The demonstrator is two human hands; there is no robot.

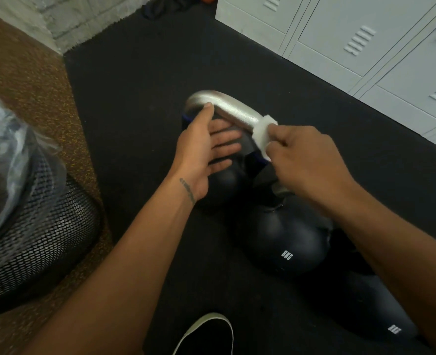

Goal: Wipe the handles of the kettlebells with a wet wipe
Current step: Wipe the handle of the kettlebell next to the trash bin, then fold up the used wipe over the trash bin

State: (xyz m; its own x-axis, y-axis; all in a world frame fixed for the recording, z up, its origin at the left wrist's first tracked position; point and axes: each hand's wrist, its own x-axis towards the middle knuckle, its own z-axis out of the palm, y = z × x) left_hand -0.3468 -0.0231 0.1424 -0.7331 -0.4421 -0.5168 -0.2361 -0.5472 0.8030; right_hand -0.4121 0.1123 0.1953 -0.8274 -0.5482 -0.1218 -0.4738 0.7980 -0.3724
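Three dark kettlebells sit in a row on the black floor mat, running from the centre of the frame toward the lower right. The farthest kettlebell (224,175), at frame centre, is the one under work. Its silver handle (227,106) arches above the body, and a white wet wipe (263,134) is wrapped over the handle's right leg, just where it bends down. The right hand (311,162) is clenched around the wipe, pinching it against the metal. The left hand (206,147) lies open with fingers spread on the body, thumb resting on the handle's left end, steadying rather than gripping. The middle kettlebell (286,242), marked 8KG, has most of its handle hidden beneath the right wrist; whether it has been wiped cannot be told. The nearest kettlebell (380,321), at lower right, shows only part of its body. A mesh bin (40,237) with a clear liner stands at the left edge, and grey lockers (365,39) fill the upper right. Judgement: work is under way on one handle, its crown and left leg apparently still to do, with up to two more handles remaining.
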